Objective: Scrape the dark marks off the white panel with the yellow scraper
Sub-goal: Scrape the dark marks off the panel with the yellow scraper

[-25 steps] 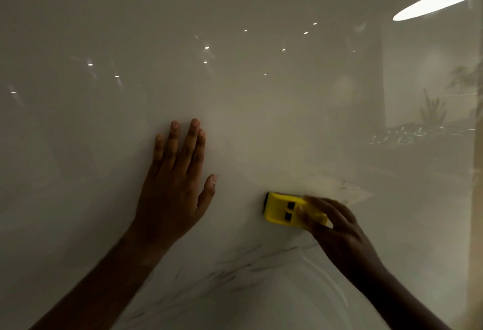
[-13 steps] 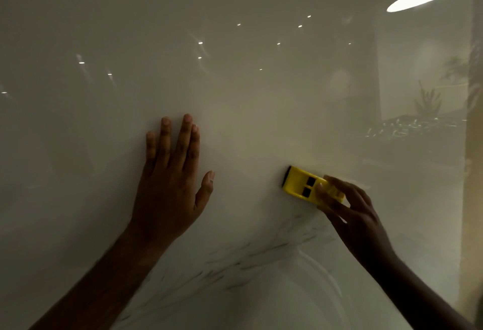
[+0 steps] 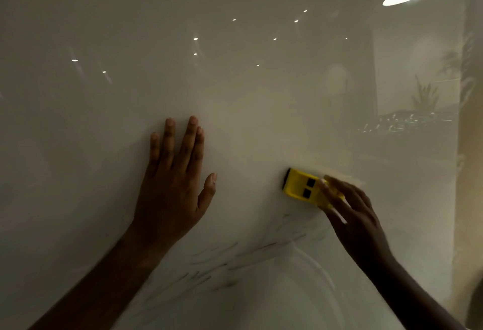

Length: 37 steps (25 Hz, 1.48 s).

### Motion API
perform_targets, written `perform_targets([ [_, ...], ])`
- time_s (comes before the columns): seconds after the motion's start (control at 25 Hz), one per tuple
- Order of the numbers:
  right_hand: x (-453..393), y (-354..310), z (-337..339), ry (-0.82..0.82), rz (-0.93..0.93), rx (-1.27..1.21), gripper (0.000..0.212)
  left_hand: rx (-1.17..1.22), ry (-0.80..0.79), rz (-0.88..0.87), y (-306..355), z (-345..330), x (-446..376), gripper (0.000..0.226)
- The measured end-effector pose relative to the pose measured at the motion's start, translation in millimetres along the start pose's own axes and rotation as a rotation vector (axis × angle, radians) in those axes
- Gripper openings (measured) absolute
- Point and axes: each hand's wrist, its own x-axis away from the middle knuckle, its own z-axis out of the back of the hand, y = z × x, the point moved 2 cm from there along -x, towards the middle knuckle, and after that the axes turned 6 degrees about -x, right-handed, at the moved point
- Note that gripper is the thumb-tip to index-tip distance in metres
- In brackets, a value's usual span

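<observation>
Since a second ago the yellow scraper point(image 3: 307, 188) has climbed up and to the right across the white panel point(image 3: 235, 94), away from the dark marks point(image 3: 235, 259), and its dark front edge now tilts up-left. It lies flat against the panel, above and slightly right of the marks and well apart to the right of the left hand point(image 3: 173, 180). The right hand point(image 3: 352, 214) grips it from the rear: its fingers point(image 3: 337, 188) close over the scraper's right end, with the body and the two black squares sticking out beyond the fingertips to the left. The left hand is pressed flat on the panel, palm down, fingers straight and together, thumb spread toward the scraper, holding nothing.
</observation>
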Motion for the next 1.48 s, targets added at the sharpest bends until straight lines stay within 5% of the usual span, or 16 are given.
perform_targets([
  [0.24,-2.2,34.7,16.5,0.026,-0.229,0.001,0.079,-0.001,0.001,-0.006,6.5,-2.8,-1.3,0.081],
  [0.48,24.8,24.4,0.4,-0.019,-0.105,0.017,0.068,0.007,0.011,0.006,14.7,-5.9,-5.9,0.082],
  [0.64,62.3,45.8,7.8,-0.076,-0.194,0.079,0.092,0.012,-0.001,0.002,20.7,-4.8,-6.4,0.082],
  [0.84,37.1,25.3,-7.4,-0.006,-0.249,0.034,0.081,0.02,-0.018,-0.015,25.8,-5.2,-7.2,0.081],
  [1.04,86.7,14.1,-9.6,-0.122,-0.096,0.042,0.062,0.018,-0.034,-0.039,25.1,-4.3,-7.8,0.081],
  [1.24,53.0,19.4,-5.5,-0.023,-0.351,0.061,0.081,0.022,-0.051,-0.043,25.0,-4.3,-7.2,0.081],
  [1.48,96.4,-20.5,-25.3,-0.096,-0.113,0.023,0.06,0.038,-0.034,-0.059,25.0,-4.3,-7.2,0.081],
])
